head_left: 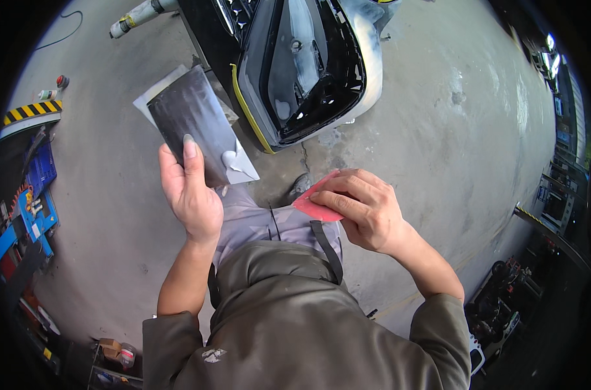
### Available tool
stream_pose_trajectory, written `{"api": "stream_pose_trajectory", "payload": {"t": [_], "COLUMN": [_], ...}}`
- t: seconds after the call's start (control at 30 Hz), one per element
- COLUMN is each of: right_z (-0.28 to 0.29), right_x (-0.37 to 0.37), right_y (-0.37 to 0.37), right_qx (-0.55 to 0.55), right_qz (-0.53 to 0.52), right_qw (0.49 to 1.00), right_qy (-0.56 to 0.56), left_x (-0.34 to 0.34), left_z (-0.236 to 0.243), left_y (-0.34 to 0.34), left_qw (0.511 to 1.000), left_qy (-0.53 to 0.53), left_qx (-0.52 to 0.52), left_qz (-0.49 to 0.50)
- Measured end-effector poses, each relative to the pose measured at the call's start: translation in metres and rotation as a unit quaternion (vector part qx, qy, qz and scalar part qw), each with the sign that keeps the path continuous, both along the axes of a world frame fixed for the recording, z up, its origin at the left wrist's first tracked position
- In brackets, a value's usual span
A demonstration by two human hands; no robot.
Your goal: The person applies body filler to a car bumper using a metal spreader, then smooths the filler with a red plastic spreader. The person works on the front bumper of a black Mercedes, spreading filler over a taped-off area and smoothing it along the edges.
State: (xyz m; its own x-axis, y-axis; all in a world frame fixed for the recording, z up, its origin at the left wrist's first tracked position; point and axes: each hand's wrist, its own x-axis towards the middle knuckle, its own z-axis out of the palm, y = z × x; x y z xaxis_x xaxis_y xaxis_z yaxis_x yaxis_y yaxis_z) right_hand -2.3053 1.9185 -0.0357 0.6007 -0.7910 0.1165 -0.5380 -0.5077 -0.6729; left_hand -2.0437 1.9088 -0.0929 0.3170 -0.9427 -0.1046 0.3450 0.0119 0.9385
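My left hand (194, 195) grips a dark flat mixing board (188, 117), thumb on top of its near edge. A dab of pale grey putty (233, 162) sits at the board's right corner, and whitish smears cover part of the surface. Behind it, a paler sheet (151, 91) sticks out at the upper left. My right hand (368, 209) pinches a red putty spreader (316, 203), held apart from the board, to its right. Ahead of both hands is a black and grey car bumper (372, 71) with whitish patches and yellow tape (248, 114) along its left edge.
A wrapped pole-like part (142, 16) juts out left of the bumper. Farther left are a striped yellow-black barrier (32, 112), a small red-topped item (62, 81) and blue equipment (38, 218). Shelving with boxes (113, 351) stands at lower left; machinery (503, 292) lines the right side.
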Motion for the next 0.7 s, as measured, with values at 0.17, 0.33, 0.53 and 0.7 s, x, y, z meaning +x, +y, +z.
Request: {"api": "stream_pose_trajectory", "payload": {"t": [0.17,0.33,0.53,0.7], "right_z": [-0.080,-0.166,-0.231,-0.257], "right_x": [-0.066,-0.065,-0.037,-0.023], "right_y": [-0.025,-0.081,-0.137,-0.153], "right_qx": [0.067,0.046,-0.141,-0.281], "right_qz": [-0.080,-0.059,0.090,0.185], "right_qw": [0.995,0.997,0.986,0.941], "right_qy": [-0.008,0.007,0.025,0.047], "left_x": [-0.014,-0.003,0.009,0.016], "left_z": [-0.089,-0.192,-0.309,-0.359], "left_y": [0.022,-0.003,-0.076,-0.102], "left_qw": [0.974,0.990,0.954,0.935], "left_qy": [0.017,-0.038,0.064,0.154], "left_qx": [0.053,-0.059,-0.242,-0.278], "left_qz": [0.220,0.124,0.167,0.160]}}
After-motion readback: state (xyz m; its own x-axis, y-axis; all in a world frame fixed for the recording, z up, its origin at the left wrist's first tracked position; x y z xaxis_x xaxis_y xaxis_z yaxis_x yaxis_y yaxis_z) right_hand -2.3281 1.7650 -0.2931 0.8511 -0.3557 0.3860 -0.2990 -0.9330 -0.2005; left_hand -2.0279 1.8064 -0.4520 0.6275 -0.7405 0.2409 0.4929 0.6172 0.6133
